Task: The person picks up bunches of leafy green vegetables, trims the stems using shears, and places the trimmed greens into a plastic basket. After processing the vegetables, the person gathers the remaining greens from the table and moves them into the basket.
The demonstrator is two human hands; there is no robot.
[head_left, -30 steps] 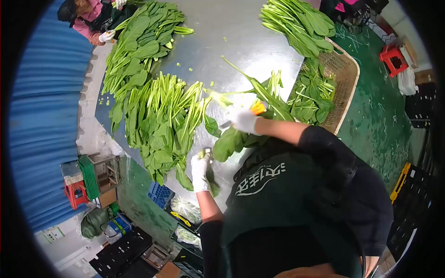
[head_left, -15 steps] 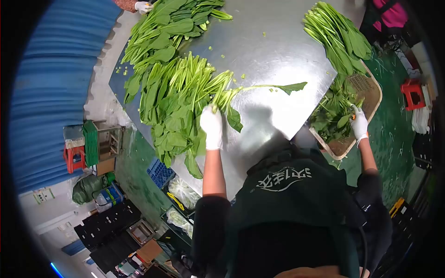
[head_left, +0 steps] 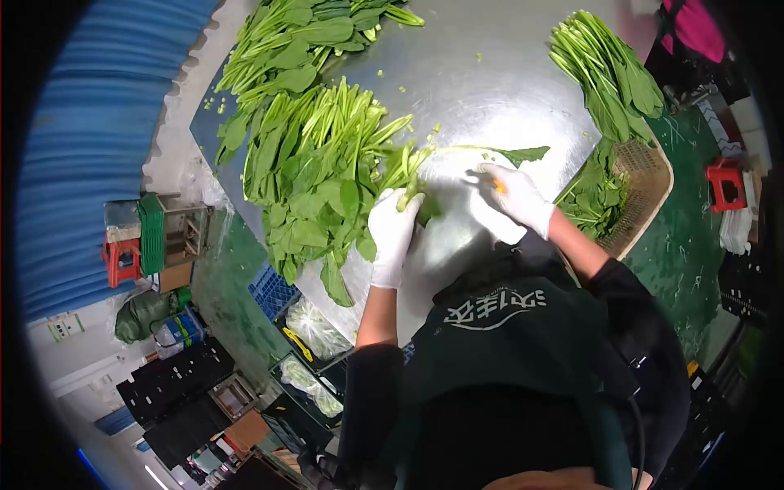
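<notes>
My left hand (head_left: 393,233), in a white glove, is closed round the stems of a leafy green (head_left: 408,186) at the near edge of a large pile of greens (head_left: 306,196). To its right, my gloved right hand (head_left: 514,194) is over the metal table (head_left: 457,90), its fingers closed on a small orange-handled tool (head_left: 499,187). A single long stem with a leaf (head_left: 523,153) lies just beyond the right hand. Small cut stem bits are scattered beyond the hands.
A bundle of greens (head_left: 608,77) lies at the table's right corner. Below it stands a tan basket (head_left: 651,184) holding leaves. More greens (head_left: 286,41) lie at the far left. A red stool (head_left: 725,184) is on the floor at right.
My right hand has moved left from the basket to over the table, near my left hand. My left hand has shifted slightly right, still holding stems. The view has shifted slightly.
</notes>
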